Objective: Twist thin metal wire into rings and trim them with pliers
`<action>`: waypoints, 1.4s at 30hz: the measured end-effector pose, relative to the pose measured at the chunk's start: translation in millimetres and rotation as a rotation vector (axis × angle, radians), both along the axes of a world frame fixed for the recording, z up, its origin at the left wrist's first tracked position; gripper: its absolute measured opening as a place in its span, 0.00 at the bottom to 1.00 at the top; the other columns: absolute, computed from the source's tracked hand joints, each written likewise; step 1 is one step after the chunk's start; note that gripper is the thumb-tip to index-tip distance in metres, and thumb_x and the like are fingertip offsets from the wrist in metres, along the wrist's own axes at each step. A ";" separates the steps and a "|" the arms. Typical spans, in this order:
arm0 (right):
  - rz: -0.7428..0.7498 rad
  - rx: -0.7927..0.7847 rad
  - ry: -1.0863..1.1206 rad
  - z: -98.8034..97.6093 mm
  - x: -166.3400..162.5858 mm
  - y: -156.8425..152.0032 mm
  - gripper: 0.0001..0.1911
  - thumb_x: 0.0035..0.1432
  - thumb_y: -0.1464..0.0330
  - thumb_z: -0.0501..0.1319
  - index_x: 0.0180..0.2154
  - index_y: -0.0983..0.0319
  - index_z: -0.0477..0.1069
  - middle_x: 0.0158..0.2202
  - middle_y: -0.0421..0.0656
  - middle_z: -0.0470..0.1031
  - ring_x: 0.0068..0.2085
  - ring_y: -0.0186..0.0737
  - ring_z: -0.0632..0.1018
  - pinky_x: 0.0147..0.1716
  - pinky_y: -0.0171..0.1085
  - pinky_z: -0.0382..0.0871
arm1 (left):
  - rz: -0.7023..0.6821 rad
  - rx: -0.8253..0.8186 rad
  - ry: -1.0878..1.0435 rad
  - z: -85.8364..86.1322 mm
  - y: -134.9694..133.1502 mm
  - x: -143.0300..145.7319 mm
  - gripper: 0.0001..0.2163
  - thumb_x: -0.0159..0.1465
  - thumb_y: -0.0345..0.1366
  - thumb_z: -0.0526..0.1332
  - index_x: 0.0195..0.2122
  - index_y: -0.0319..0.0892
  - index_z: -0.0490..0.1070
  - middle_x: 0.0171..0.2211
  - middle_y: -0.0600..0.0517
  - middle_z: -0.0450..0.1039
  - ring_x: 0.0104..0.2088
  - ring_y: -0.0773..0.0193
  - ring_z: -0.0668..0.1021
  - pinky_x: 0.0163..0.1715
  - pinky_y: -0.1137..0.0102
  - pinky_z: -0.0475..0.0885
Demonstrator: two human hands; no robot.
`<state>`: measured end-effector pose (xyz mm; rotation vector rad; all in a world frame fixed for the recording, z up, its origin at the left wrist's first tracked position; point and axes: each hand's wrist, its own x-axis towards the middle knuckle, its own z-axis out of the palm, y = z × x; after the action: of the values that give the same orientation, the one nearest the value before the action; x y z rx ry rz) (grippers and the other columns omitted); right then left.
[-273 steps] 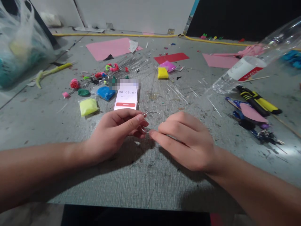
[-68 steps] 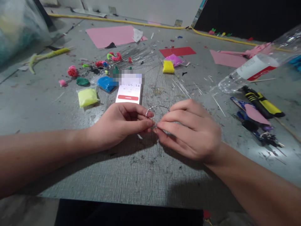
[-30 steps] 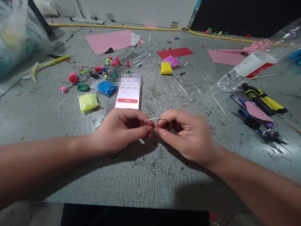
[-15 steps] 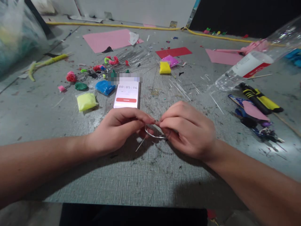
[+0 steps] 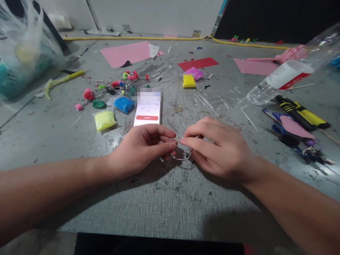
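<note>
Just in front of the phone (image 5: pixel 147 112), the left hand (image 5: pixel 138 150) and right hand (image 5: pixel 220 148) meet fingertip to fingertip, each pinching the thin wire loop (image 5: pixel 181 156). The loop hangs between them just above the grey table (image 5: pixel 164 202), nearer the person than the phone.

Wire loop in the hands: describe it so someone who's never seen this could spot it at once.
On the grey table, just nearer than the phone, the left hand and right hand meet fingertip to fingertip. The wire loop hangs between them, pinched at its top. It is thin, silvery and bent into a curve, unlike the straight wires lying loose beyond.
</note>
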<state>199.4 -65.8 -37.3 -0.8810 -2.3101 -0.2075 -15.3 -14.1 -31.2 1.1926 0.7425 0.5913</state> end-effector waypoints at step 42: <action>0.038 -0.305 0.454 -8.0 -11.3 1.2 0.06 0.65 0.73 0.62 0.35 0.60 0.75 0.30 0.41 0.78 0.31 0.36 0.77 0.32 0.38 0.72 | -0.020 0.243 0.151 3.8 -3.7 -4.0 0.04 0.60 0.29 0.70 0.36 0.39 0.78 0.25 0.54 0.77 0.24 0.70 0.78 0.25 0.77 0.76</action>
<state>188.1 -64.6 -45.3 -0.9186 -1.9522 0.3393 -19.3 -17.8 -27.3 1.4800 0.8011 0.5910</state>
